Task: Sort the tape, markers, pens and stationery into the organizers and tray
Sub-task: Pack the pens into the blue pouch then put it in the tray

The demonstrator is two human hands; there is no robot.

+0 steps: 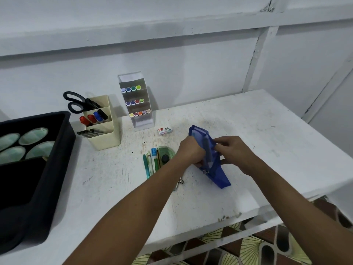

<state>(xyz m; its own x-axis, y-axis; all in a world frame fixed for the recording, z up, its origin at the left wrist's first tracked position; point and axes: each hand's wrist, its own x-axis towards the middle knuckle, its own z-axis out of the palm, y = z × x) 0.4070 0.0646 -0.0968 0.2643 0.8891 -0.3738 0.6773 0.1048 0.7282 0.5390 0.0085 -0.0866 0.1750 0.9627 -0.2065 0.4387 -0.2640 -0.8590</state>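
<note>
Left hand (191, 150) and right hand (232, 150) both gripped blue pencil pouch (208, 155) between them, over white worktop (267, 131); loose pens (150, 162) just left.

The single head-worn view looks forward and down, close over the white table (248, 131) toward the wall.

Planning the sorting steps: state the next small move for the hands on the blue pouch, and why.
Probably draw out whatever the left hand is reaching for inside the blue pouch and lay it by the loose pens. Both hands grip the pouch, right hand steadying its edge; its contents are not yet sorted.
</note>
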